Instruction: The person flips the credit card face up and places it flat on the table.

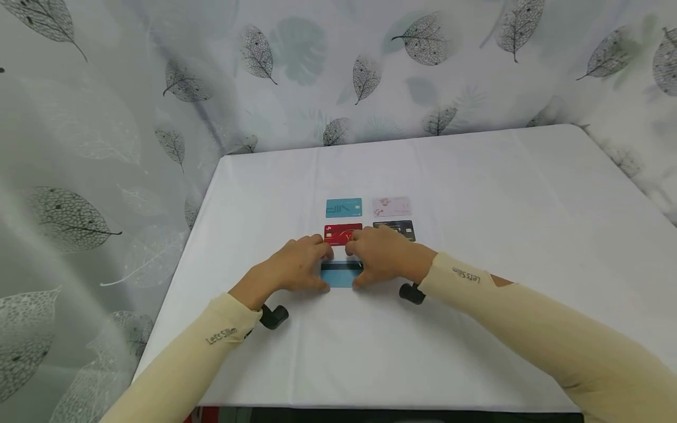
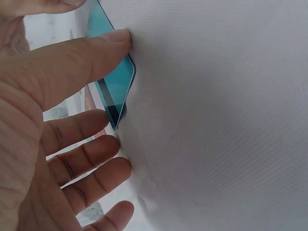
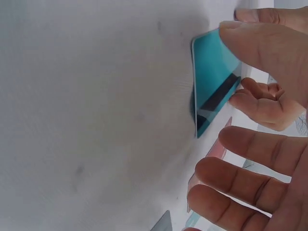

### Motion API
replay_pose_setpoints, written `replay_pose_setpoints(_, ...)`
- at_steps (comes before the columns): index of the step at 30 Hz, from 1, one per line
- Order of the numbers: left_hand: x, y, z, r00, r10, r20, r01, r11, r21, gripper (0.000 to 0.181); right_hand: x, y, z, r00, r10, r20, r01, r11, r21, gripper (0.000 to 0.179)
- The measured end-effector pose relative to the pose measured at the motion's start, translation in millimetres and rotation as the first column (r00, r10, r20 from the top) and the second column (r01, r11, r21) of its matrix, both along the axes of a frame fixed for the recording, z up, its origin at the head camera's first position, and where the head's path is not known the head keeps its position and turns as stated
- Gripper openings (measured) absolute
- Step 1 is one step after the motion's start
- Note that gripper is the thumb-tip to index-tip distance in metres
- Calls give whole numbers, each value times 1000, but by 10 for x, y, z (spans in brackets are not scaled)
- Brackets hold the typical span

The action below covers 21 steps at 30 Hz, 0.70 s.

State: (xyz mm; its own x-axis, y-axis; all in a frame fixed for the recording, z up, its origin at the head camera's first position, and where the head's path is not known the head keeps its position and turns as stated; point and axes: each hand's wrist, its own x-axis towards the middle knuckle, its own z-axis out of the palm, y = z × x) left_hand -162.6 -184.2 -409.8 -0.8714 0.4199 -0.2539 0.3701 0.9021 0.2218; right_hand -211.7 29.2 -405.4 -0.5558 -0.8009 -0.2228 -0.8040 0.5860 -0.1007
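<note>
A light-blue bank card (image 1: pixel 341 278) with a dark magnetic stripe lies stripe side up at the near end of the card group. My left hand (image 1: pixel 300 262) holds its left end, thumb at the near edge and index finger by the striped far corner. At the other end, my right hand (image 1: pixel 385 254) grips it with the thumb on the near edge; the other fingers spread forward. In the right wrist view, the blue card (image 3: pixel 211 72) shows a shadow along its edge. Just beyond the fingers are a red card (image 1: pixel 338 234) and a black card (image 1: pixel 407 228), partly covered by my right hand.
Farther back lie a teal card (image 1: pixel 344 207) lettered VIP and a pale pink card (image 1: pixel 392 206), side by side. A white cloth covers the table (image 1: pixel 502 223). Leaf-patterned curtains (image 1: pixel 312 53) hang behind and to the left of it.
</note>
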Motion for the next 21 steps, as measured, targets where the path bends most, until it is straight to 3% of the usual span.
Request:
replay_pose_setpoints(8,-16,7,0,1000,1,-5,-1,1000,-14,52,20,-11,-43,1000,-20,-15,21,999,27,66)
replay_pose_setpoints(21,-14,29,-26,999,27,21,-27,999,46,49,72,5,-47,999,-21,-26,22,1000,10,57)
